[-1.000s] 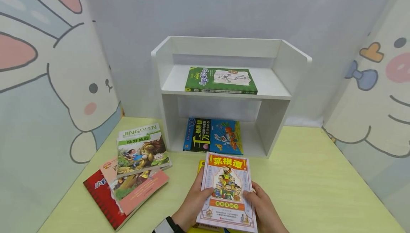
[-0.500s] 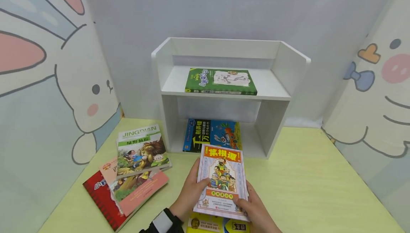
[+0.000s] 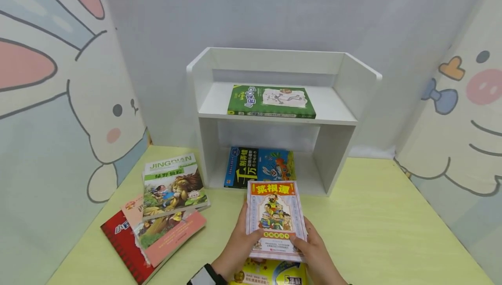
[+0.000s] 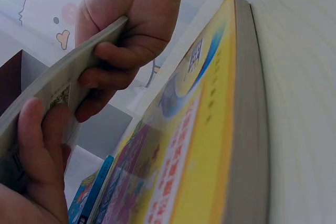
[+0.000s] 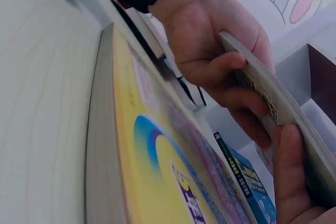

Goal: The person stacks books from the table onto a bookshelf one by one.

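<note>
A thin pale-purple paperback (image 3: 276,215) with a red title band and a group of cartoon figures is held in both hands, cover up. My left hand (image 3: 237,245) grips its left edge, thumb on the cover. The right hand (image 3: 318,252) grips the opposite edge the same way. From below, in the left wrist view, curled fingers (image 4: 107,72) support the back cover, which carries a QR code. Under the paperback lies a thick yellow book (image 3: 270,272) flat on the table; the wrist views show a gap between them.
Ahead stands a white two-tier shelf (image 3: 341,154), a green book (image 3: 270,102) on its upper board and a blue-and-black book (image 3: 259,165) on the lower. Left on the table (image 3: 392,232) lies a loose pile: a lion-cover book (image 3: 174,191), a pink book (image 3: 176,237) and a red book (image 3: 127,241).
Both hands have carried the paperback slightly forward toward the shelf, uncovering more of the yellow book's near end. The right thumb has shifted on the cover. Shelf and pile stay put.
</note>
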### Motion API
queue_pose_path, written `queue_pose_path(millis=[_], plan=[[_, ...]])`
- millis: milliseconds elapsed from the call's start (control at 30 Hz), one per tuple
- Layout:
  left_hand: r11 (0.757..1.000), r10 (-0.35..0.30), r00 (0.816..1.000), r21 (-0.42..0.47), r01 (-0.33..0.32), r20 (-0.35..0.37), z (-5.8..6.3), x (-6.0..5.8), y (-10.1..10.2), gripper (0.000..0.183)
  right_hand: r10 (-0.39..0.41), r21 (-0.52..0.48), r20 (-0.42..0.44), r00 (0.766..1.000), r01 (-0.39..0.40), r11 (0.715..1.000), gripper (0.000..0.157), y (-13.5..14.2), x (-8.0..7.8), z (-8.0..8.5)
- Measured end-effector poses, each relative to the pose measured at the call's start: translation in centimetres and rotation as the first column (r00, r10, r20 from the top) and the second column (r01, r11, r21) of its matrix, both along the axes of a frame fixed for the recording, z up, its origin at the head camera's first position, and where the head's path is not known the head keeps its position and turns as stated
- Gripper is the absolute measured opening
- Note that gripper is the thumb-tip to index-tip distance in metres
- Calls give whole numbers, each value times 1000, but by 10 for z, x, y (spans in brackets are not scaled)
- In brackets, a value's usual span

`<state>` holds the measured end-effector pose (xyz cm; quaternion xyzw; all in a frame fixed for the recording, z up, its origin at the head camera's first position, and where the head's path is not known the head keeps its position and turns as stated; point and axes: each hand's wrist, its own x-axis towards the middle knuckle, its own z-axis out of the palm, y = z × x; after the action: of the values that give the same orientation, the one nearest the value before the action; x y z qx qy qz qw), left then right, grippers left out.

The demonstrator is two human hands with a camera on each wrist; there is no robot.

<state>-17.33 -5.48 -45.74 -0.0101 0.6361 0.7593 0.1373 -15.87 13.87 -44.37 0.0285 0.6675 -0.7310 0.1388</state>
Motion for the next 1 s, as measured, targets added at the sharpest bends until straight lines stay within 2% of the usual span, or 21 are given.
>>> queue_pose_path(millis=[100, 200, 400, 600, 767, 1000], plan=[[995, 4, 999, -95, -7, -37, -5, -8, -2, 81, 21, 26, -38, 999, -20, 999, 58, -1, -7, -4], [989, 14, 998, -149, -21, -53, -10, -18, -2, 80, 21, 71, -69, 997, -16, 997, 56, -2, -18, -7], [989, 14, 996, -143, -26, -83, -15, -33, -5, 73, 12, 150, -81, 997, 1, 989, 56, -6, -37, -10], [994, -23, 995, -109, 13, -93, -9, -38, -9, 67, 77, 111, -54, 996, -71, 991, 57, -3, -43, -6], [992, -44, 993, -119, 31, -107, -1, -40, -11, 64, 135, 80, -38, 990, -131, 988, 57, 2, -43, 4], [981, -18, 994, -196, -3, -108, 5, -49, -12, 64, 121, 62, -17, 992, -120, 991, 56, -1, -49, 13]])
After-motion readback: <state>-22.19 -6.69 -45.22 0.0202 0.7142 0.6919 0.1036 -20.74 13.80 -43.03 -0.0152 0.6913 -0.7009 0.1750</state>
